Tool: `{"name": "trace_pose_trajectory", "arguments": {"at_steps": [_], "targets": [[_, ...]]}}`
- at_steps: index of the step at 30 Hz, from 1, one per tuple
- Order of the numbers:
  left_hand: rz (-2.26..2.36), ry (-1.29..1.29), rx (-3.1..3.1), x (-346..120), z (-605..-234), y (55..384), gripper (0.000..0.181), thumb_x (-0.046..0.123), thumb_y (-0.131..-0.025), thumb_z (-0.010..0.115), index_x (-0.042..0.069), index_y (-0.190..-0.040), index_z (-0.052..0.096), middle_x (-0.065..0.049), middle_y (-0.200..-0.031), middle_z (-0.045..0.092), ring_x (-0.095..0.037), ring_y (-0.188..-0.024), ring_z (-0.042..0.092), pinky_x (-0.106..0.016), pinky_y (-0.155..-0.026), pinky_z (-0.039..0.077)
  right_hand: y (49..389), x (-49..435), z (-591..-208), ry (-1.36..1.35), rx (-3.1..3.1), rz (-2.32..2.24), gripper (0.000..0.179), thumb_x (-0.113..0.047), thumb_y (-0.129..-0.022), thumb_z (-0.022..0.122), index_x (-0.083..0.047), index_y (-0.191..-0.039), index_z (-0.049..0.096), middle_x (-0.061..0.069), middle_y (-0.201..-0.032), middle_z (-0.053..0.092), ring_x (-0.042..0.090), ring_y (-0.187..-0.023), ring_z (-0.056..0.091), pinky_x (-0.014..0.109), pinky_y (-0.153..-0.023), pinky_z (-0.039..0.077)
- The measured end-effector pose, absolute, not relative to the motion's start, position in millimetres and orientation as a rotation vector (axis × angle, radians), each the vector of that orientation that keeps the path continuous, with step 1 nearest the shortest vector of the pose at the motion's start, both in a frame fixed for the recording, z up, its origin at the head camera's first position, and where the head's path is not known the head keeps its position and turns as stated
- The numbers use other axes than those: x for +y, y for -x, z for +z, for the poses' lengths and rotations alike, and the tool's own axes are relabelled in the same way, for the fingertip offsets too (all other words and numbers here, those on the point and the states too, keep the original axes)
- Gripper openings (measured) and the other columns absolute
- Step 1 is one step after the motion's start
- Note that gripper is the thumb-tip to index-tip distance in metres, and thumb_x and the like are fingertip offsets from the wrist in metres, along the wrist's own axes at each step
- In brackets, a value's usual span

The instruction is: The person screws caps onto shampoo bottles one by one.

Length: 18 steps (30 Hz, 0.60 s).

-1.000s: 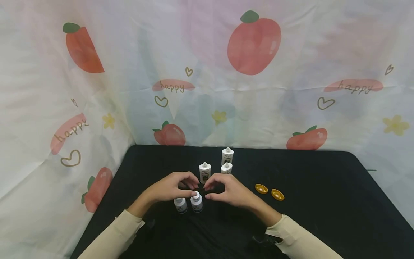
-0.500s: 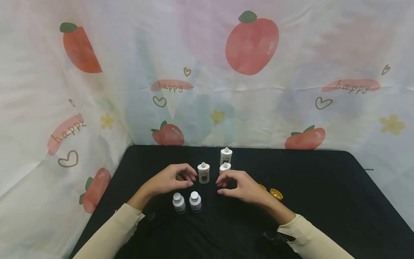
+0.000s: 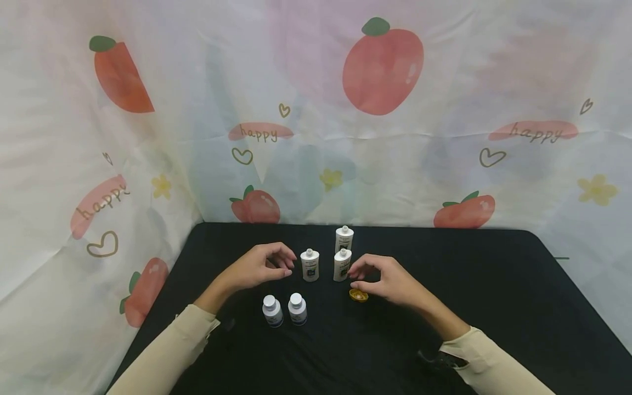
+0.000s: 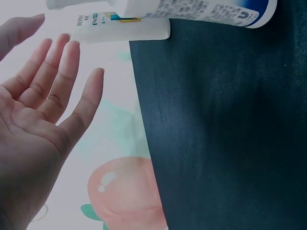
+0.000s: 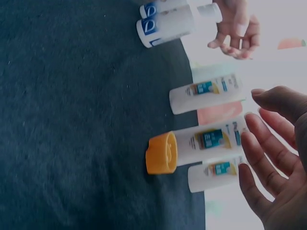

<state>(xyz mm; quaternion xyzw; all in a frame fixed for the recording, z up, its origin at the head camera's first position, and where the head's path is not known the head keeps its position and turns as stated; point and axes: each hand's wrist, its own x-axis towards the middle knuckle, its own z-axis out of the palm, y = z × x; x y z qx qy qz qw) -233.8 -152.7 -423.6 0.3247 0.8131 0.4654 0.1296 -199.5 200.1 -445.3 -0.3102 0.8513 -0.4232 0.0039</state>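
My right hand (image 3: 382,278) hovers with loosely bent, parted fingers beside a white flat bottle (image 3: 342,266). A yellow oval bottle cap (image 3: 359,295) lies open side up on the table below its thumb, apart from it in the right wrist view. Holding nothing, my left hand (image 3: 259,266) hovers left of a second white flat bottle (image 3: 310,266). A third such bottle (image 3: 344,237) stands behind; all three show bare nozzles. Closer to me stand two round white bottles (image 3: 272,311) with white caps.
A black cloth (image 3: 474,285) covers the table. Behind it hangs a pale curtain (image 3: 306,71) printed with fruit, which also runs along the left side.
Both hands have moved apart, the right farther and to the right. A yellow cap now shows under the right thumb. The two caps seen earlier on the right are hidden by the right hand and forearm.
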Motion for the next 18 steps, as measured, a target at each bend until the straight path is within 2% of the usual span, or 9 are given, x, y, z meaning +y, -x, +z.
{"name": "trace_pose_trajectory", "arguments": {"at_steps": [4,10,14,18], "targets": [[1.349,-0.947,2.378,-151,-423,237,0.027,0.007,-0.093,0.073,0.008,-0.118,0.065,-0.014,-0.107,0.07,-0.023,-0.096,0.066,-0.043,-0.083,0.058,199,206,-445,0.933,2.707,-1.309,0.024,-0.01,-0.084,0.083,-0.014,-0.105,0.071,0.001,-0.1,0.073,0.015,-0.086,0.066,0.032,-0.081,0.054],[1.296,-0.939,2.421,-150,-422,241,0.03,0.009,-0.092,0.075,0.006,-0.119,0.064,-0.006,-0.105,0.07,-0.018,-0.094,0.066,-0.042,-0.085,0.058,198,213,-448,0.91,2.725,-1.313,0.025,-0.003,-0.083,0.082,-0.012,-0.103,0.071,0.008,-0.099,0.073,0.018,-0.085,0.066,0.027,-0.08,0.053],[1.263,-0.947,2.432,-147,-423,245,0.034,0.012,-0.091,0.077,0.003,-0.121,0.063,-0.009,-0.106,0.069,-0.018,-0.093,0.066,-0.04,-0.085,0.058,198,220,-451,0.92,2.716,-1.324,0.025,-0.01,-0.085,0.083,-0.016,-0.105,0.071,0.003,-0.101,0.073,0.018,-0.087,0.067,0.027,-0.08,0.054],[1.237,-0.942,2.439,-145,-424,250,0.035,0.014,-0.09,0.078,0.006,-0.121,0.063,-0.011,-0.108,0.068,-0.017,-0.093,0.064,-0.036,-0.084,0.058,199,226,-456,0.919,2.69,-1.334,0.023,-0.018,-0.086,0.083,-0.02,-0.106,0.071,0.0,-0.102,0.073,0.015,-0.087,0.067,0.035,-0.08,0.056]]}}
